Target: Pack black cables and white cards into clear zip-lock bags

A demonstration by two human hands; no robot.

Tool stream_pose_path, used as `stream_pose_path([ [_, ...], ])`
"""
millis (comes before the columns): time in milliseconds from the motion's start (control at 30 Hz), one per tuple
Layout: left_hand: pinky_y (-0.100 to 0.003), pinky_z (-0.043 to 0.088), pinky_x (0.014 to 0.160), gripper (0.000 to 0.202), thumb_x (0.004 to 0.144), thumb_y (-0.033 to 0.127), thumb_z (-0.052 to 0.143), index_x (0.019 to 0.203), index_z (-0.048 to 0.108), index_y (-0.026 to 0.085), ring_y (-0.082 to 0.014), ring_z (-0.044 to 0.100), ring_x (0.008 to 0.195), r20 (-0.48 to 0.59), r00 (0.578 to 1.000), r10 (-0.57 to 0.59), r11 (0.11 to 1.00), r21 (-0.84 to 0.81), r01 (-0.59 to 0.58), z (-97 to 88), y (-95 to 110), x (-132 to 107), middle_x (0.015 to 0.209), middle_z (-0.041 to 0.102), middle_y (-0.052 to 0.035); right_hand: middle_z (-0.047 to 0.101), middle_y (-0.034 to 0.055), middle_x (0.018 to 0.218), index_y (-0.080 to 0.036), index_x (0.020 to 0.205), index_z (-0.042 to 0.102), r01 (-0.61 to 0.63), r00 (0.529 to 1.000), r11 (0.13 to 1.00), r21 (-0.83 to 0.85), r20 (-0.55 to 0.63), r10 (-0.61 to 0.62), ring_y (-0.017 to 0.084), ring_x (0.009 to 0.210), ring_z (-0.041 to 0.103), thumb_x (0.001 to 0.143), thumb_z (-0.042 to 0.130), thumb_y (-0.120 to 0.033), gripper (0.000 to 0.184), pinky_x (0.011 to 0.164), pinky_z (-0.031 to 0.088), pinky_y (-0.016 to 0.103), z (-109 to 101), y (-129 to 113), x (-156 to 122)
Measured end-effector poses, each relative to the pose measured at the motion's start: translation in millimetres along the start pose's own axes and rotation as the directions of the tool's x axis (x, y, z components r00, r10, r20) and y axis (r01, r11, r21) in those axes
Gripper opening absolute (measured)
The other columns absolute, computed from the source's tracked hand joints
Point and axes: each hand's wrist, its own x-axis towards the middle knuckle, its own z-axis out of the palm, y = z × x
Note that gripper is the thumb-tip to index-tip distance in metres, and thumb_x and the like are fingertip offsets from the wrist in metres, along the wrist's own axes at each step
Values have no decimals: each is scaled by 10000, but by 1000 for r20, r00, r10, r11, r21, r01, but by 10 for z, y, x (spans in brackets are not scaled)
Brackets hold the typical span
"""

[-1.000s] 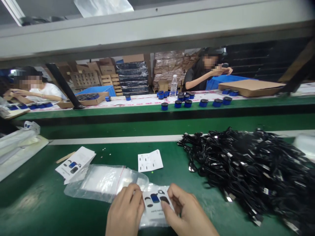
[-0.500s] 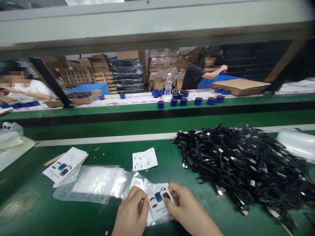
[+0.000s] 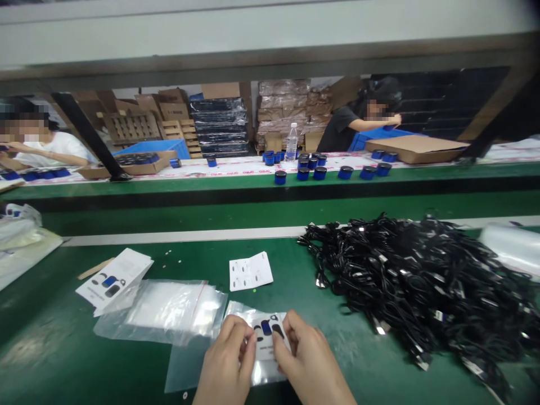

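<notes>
My left hand [image 3: 228, 360] has its fingers pinched together on the edge of a clear plastic bag [image 3: 268, 376]. My right hand [image 3: 310, 354] grips a white printed leaflet [image 3: 265, 350] by its right side, thumb on top. The leaflet, with pictures of dark and blue round devices, lies within the bag's outline; how far it is inside I cannot tell. Left of my hands lie several flat clear bags [image 3: 169, 306]. A small stack of the same leaflets [image 3: 113, 278] partly overlaps them. Beyond my hands rests a folded white sheet [image 3: 251, 271].
A heap of black cables [image 3: 405, 281] covers the right side of the green table [image 3: 139, 377]. A rolled clear plastic piece [image 3: 510, 247] lies behind it. Blue-and-black round devices [image 3: 319, 172] and a bottle [image 3: 292, 142] stand on the far shelf. Two people work beyond.
My right hand and the leaflet have moved left, closer to my left hand. More of a clear bag shows on the table left of my left hand. The view has shifted slightly.
</notes>
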Motion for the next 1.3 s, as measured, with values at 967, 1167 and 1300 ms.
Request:
stream_pose_path([
  [967, -324, 460, 610, 172, 803, 167, 352, 939, 436, 229, -200, 551, 728, -313, 918, -245, 919, 227, 323, -256, -305, -271, 880, 448, -33, 318, -89, 513, -241, 636, 293, -91, 990, 977, 192, 119, 68, 111, 435, 442, 772, 433, -435, 276, 425, 394, 203, 128, 281, 57],
  [1167, -310, 463, 620, 303, 755, 79, 278, 962, 434, 235, -166, 553, 688, -234, 940, -247, 936, 192, 293, -375, -395, -277, 853, 454, -20, 328, -77, 543, -232, 639, 295, -28, 982, 990, 139, 190, 1, 112, 491, 414, 799, 439, -431, 293, 475, 361, 212, 49, 375, 91],
  [1300, -315, 492, 692, 294, 842, 264, 361, 1134, 361, 234, -142, 566, 692, -196, 926, -321, 946, -24, 323, -448, -363, -287, 859, 474, -8, 320, -70, 556, -214, 618, 341, 49, 991, 974, 221, 109, -75, 105, 531, 347, 784, 498, -409, 300, 493, 327, 207, -10, 275, 57],
])
